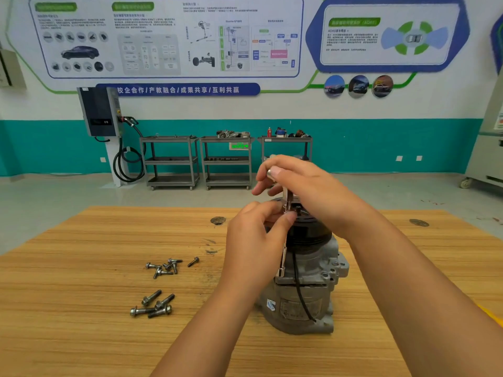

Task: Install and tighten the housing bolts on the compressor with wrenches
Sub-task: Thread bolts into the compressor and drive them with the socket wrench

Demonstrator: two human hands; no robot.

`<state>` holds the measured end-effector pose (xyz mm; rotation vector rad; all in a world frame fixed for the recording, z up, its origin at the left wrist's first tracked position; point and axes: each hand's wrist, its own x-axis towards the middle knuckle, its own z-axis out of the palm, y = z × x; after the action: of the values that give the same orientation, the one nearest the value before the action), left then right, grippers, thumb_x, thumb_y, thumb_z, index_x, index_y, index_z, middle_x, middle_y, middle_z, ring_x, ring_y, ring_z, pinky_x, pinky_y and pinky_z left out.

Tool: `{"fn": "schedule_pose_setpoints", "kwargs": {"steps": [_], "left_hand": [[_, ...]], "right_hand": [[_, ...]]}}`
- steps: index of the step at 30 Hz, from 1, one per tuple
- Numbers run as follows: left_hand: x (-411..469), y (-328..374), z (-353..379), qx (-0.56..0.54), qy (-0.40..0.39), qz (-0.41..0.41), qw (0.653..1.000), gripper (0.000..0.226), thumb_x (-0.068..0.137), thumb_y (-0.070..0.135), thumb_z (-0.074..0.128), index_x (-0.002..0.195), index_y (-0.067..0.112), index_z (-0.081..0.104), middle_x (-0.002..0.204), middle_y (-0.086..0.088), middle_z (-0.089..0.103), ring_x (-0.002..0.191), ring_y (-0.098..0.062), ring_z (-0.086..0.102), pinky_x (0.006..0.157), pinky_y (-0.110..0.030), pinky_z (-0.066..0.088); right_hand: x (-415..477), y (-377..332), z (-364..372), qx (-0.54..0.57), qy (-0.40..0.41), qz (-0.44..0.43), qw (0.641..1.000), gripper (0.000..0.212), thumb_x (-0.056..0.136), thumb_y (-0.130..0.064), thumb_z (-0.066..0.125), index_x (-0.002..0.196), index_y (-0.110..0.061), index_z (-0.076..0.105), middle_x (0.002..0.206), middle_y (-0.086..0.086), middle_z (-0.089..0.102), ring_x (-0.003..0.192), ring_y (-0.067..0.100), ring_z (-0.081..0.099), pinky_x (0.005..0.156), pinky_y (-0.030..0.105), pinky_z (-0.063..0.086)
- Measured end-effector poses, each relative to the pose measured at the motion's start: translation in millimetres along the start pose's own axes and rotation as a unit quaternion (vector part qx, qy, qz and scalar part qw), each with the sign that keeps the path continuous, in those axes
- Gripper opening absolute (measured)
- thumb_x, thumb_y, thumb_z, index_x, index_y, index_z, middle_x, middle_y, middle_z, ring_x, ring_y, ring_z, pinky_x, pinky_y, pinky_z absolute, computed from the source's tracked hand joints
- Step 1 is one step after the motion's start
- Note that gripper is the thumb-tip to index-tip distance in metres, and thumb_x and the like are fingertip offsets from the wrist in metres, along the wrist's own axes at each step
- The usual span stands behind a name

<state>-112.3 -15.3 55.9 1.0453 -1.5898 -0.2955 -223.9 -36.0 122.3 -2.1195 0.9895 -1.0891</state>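
The right hand (304,183) grasps the upper end of a silvery wrench (286,195), fingers curled round its shiny head. The left hand (255,232) pinches the same tool lower down between thumb and fingertips, just over the top of the compressor (307,268). Below the left hand the wrench's shaft runs down alongside the housing; exactly what its working end sits on is hidden by the fingers.

The compressor stands upright on the wooden table (109,336), right of centre, with its black pulley (313,229) on top and the grey cast body beneath. A thin black cable (298,284) trails down its front.

To its left on the table lies a loose cluster of short bolts (166,266), with a lone bolt (193,261) just beside them. Nearer the person lies a second heap of longer bolts (153,304), touching one another.

Beyond the table, grey carts (171,159) stand against a teal and white wall, near a charging unit (99,112) with a coiled hose. Posters (166,36) hang above.
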Motion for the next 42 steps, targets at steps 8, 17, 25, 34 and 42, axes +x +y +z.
{"fn": "schedule_pose_setpoints", "kwargs": {"steps": [8, 17, 25, 34, 42], "left_hand": [[2.5, -0.6, 0.9, -0.029, -0.043, -0.031, 0.998, 0.015, 0.091, 0.021, 0.064, 0.103, 0.018, 0.071, 0.093, 0.007, 0.066, 0.088, 0.006, 0.054, 0.068, -0.001, 0.034], [-0.1, 1.9, 0.5, -0.054, -0.046, -0.057, 0.996, 0.006, 0.091, 0.024, 0.063, 0.096, 0.024, 0.067, 0.085, 0.014, 0.062, 0.079, 0.015, 0.052, 0.065, 0.001, 0.035], [6.8, 15.7, 4.1, 0.055, 0.079, -0.033, 0.995, 0.019, 0.079, 0.046, 0.071, 0.076, 0.035, 0.056, 0.056, 0.012, 0.059, 0.066, 0.001, 0.059, 0.056, -0.008, 0.040], [14.3, 14.1, -4.6, 0.159, 0.030, 0.068, 0.984, 0.022, 0.092, 0.034, 0.062, 0.106, 0.018, 0.068, 0.061, 0.005, 0.058, 0.058, -0.015, 0.055, 0.053, -0.025, 0.039], [13.6, 8.5, -8.8, 0.086, -0.011, 0.041, 0.995, 0.016, 0.091, 0.035, 0.062, 0.099, 0.025, 0.071, 0.061, 0.001, 0.063, 0.062, -0.014, 0.056, 0.064, -0.025, 0.040]], "right_hand": [[-2.8, 20.9, -24.8, 0.171, -0.107, -0.045, 0.978, 0.030, 0.089, -0.019, 0.044, 0.114, -0.022, 0.062, 0.105, -0.004, 0.068, 0.107, 0.007, 0.056, 0.088, 0.024, 0.041], [-2.8, 21.9, -24.8, 0.134, -0.090, -0.038, 0.986, 0.020, 0.091, -0.028, 0.050, 0.108, -0.027, 0.061, 0.085, -0.011, 0.065, 0.091, 0.005, 0.058, 0.080, 0.018, 0.045], [1.3, 1.0, -17.6, -0.067, 0.019, -0.007, 0.998, 0.007, 0.092, -0.030, 0.059, 0.090, -0.036, 0.061, 0.084, 0.008, 0.063, 0.078, 0.014, 0.062, 0.080, 0.038, 0.050], [0.0, 0.8, -9.9, -0.122, 0.106, 0.000, 0.987, 0.012, 0.092, -0.030, 0.059, 0.100, -0.026, 0.066, 0.092, -0.012, 0.062, 0.073, -0.009, 0.055, 0.060, 0.007, 0.038], [-8.5, 4.6, -29.1, -0.068, -0.038, -0.043, 0.996, 0.036, 0.096, -0.014, 0.051, 0.109, -0.046, 0.060, 0.117, -0.021, 0.064, 0.112, 0.004, 0.057, 0.102, 0.031, 0.043]]}}
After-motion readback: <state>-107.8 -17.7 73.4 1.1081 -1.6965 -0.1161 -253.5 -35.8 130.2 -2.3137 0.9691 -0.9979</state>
